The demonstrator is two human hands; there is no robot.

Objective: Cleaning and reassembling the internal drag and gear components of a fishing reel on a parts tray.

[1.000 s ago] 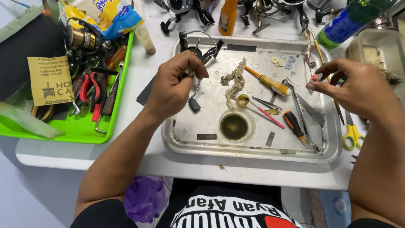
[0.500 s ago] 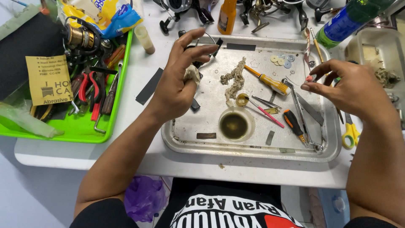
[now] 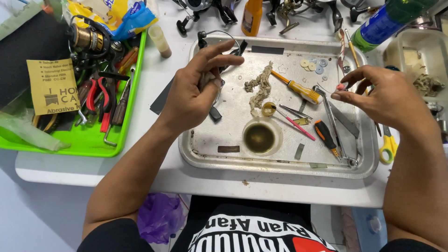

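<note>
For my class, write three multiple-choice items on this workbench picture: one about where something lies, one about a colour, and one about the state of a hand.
1. Where does the small round dish of dark liquid stand?
A. in the green tray
B. in the metal tray
C. on the bare table

2. What colour are the handles of the scissors at the right edge?
A. yellow
B. red
C. black

3. What is the right hand doing?
A. lying flat on the table
B. gripping the scissors
C. pinching a small pinkish part

Answers:
1. B, the dish sits near the front of the metal tray.
2. A, both loops are yellow.
3. C, thumb and fingertips close on the small pinkish part above the tray.
</note>
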